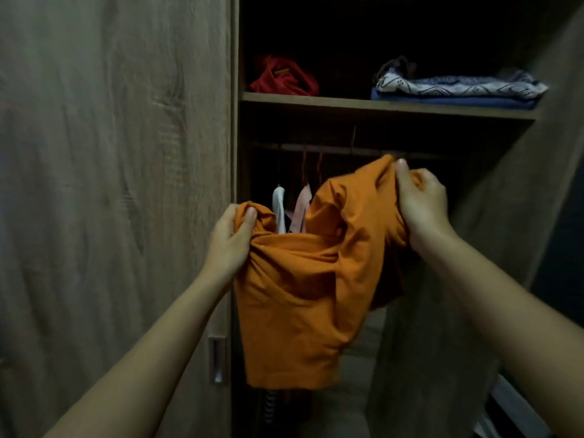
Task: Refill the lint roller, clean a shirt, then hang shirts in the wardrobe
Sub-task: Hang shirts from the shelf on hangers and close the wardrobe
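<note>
Orange shirt (294, 298) hung bunched at the centre of the frame, held up in front of the open wardrobe (235, 121) and not yet on the rail (347, 150) that crossed the dark opening just above it. The left hand (229, 240), at centre left, had its fingers curled round a gathered wad of cloth with the thumb pressed on top; the right hand (422, 203), higher and at centre right, pinched another fold between thumb and curled fingers, so both were closed on the fabric. The cloth looked thin, soft and light — it sagged in deep folds between the two grips and draped loosely toward the lower middle of the frame, so it would give no resistance and hold no shape of its own. I judged the best places to take hold to be the shoulder seams or the collar, since a grip on the bunched body would only let it twist; which part each hand had, I could not tell. Behind the shirt, two pale garments (289, 210) hung from the rail on thin hooks. On the shelf (347, 104) above, a red heap (282, 77) sat at upper centre and a folded patterned stack (458, 88) at upper right. No hanger was visible inside the shirt — that step seemed still to come.
</note>
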### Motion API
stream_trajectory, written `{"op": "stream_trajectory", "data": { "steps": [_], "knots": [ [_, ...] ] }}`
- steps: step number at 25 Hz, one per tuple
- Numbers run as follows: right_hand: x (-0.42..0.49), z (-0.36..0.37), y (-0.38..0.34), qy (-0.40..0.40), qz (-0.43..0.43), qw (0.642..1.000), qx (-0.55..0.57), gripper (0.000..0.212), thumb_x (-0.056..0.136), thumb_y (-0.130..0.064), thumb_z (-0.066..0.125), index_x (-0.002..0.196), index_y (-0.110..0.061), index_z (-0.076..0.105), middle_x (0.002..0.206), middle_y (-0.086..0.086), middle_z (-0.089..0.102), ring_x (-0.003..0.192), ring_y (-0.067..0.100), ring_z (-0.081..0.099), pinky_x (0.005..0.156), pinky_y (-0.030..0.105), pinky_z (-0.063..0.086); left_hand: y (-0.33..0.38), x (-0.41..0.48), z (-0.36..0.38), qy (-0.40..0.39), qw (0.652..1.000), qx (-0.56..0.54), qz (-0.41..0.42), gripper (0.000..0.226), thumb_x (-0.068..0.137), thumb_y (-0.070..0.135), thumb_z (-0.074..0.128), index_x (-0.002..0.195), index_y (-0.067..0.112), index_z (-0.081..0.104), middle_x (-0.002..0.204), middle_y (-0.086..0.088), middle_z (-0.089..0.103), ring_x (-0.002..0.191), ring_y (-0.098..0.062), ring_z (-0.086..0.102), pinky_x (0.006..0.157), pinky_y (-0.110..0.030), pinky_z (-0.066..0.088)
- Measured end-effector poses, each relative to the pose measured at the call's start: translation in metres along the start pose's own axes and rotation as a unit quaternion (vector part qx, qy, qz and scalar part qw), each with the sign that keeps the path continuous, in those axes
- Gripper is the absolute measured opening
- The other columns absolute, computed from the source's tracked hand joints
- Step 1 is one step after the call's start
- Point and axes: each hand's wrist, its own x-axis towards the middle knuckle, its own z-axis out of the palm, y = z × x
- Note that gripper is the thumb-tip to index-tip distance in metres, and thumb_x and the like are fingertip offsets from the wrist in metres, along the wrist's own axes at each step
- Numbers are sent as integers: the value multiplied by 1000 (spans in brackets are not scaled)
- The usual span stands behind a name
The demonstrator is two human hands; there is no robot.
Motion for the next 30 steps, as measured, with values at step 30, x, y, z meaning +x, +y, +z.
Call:
{"op": "stream_trajectory", "data": {
  "steps": [30],
  "knots": [
    [-114,73,32,-333,31,938,92,19,95,-21,45,77,-22,43,72,-2,45,70,17,47,69,36,42,45,-4,-29,-123,955,230,139,30,91,40,53,80,13,57,74,-6,62,68,-15,59,60,-30,44]
  ]
}}
